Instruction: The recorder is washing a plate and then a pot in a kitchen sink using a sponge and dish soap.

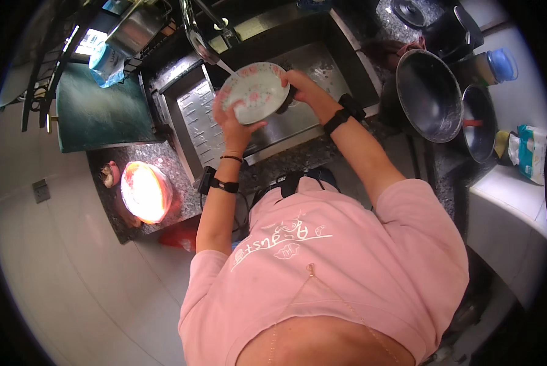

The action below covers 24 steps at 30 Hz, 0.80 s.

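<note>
A white plate with a pink and green floral pattern [260, 94] is held up under the faucet [200, 43], over the steel sink [319, 78]. A thin stream of water meets its upper rim. My left hand [234, 119] lies on the plate's left side, with the fingers over its face and the thumb at the lower edge. My right hand [296, 84] grips the right rim. Something dark shows beneath the plate beside my right hand; what it is cannot be told.
Left of the sink stand a green board [102, 107] and a brightly lit bowl [145, 192] on the granite counter. A steel pot [136, 29] sits on the rack at upper left. Black pans [429, 96] lean at the right, near a blue-lidded container [502, 66].
</note>
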Tool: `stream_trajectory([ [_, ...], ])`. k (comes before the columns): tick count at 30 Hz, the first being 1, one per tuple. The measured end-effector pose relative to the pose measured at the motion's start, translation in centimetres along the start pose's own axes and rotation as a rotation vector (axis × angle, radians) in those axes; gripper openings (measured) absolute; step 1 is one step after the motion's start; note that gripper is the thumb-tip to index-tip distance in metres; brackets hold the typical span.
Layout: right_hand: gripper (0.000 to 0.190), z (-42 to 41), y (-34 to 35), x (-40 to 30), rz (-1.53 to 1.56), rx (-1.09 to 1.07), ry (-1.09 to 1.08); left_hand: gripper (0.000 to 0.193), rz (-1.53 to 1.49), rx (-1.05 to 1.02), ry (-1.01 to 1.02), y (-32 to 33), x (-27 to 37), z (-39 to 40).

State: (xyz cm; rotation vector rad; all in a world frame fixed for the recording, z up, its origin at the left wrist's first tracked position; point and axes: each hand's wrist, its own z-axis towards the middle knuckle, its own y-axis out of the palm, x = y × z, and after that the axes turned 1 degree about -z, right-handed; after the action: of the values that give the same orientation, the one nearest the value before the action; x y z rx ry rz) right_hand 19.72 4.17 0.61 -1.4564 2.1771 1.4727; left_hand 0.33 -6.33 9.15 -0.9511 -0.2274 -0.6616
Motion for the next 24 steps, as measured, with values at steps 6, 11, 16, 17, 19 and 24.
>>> stream_trajectory([
  [6,0.035,-1.8,1.8,-0.5,0.071,-0.045,-0.020,0.055,-0.746,0.110,-0.659,2.7,-4.7,-4.9],
  [11,0.037,-1.3,1.7,-0.6,-0.264,-0.046,-0.241,0.052,-1.535,0.084,-1.035,1.5,-2.2,-1.6],
  [16,0.041,-0.9,4.2,-2.7,-1.173,0.429,-0.463,0.053,-1.228,0.147,-1.013,0.4,-3.0,-1.6],
  [17,0.042,-0.9,4.6,-2.6,-1.329,0.570,-0.598,0.054,-1.151,0.129,-0.984,0.3,-2.5,-1.5],
  [19,0.049,0.3,4.2,-2.4,-1.866,0.431,-0.873,0.056,-0.998,0.077,-0.905,0.0,-1.2,-0.3],
  [24,0.047,0.4,7.8,0.3,-1.387,0.282,-0.624,0.057,-0.796,-0.007,-0.797,1.4,-2.4,-1.9],
])
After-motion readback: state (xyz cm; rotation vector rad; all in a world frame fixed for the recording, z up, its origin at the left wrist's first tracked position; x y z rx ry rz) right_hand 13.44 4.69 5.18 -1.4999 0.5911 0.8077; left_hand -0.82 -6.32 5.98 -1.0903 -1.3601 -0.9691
